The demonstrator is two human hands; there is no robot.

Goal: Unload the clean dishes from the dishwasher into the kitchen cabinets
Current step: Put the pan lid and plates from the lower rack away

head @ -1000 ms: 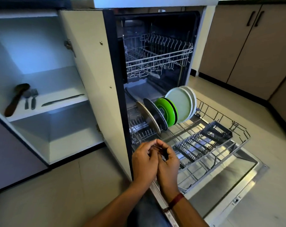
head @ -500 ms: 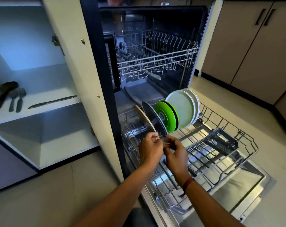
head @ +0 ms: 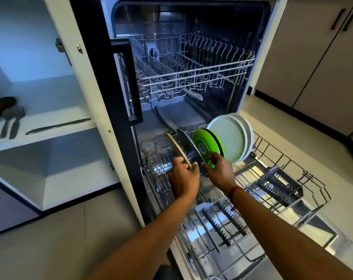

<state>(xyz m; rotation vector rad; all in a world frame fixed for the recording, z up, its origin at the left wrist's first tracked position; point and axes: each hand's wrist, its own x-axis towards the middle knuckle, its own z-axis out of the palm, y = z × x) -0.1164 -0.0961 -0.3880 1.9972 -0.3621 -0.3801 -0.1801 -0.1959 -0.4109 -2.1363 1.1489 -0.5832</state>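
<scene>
1. Reaching into the pulled-out lower rack (head: 305, 178) of the open dishwasher (head: 242, 27), both hands show in the head view, forearms stretched forward.
2. The left hand (head: 183, 178) pinches the bottom rim of a tan-edged plate (head: 177, 146), thumb on one face and fingers on the other.
3. The right hand (head: 220, 171), with a red thread (head: 235, 191) at the wrist, has its fingers loosely curled at the lower edges of the dark plate (head: 186, 142) and the green plate (head: 206, 144). I cannot tell whether it grips either one.
4. All the plates stand on edge in a row at the back of the rack: tan-edged, dark, green, then the pale plates (head: 230, 138) farthest right.
5. The upper rack (head: 191, 73) sits inside the machine.
6. At left a cabinet (head: 30, 47) stands open. Its shelf (head: 56, 136) carries a knife (head: 58, 126), a fork (head: 15, 123), a spoon (head: 6, 123) and a dark ladle (head: 1, 106).
</scene>
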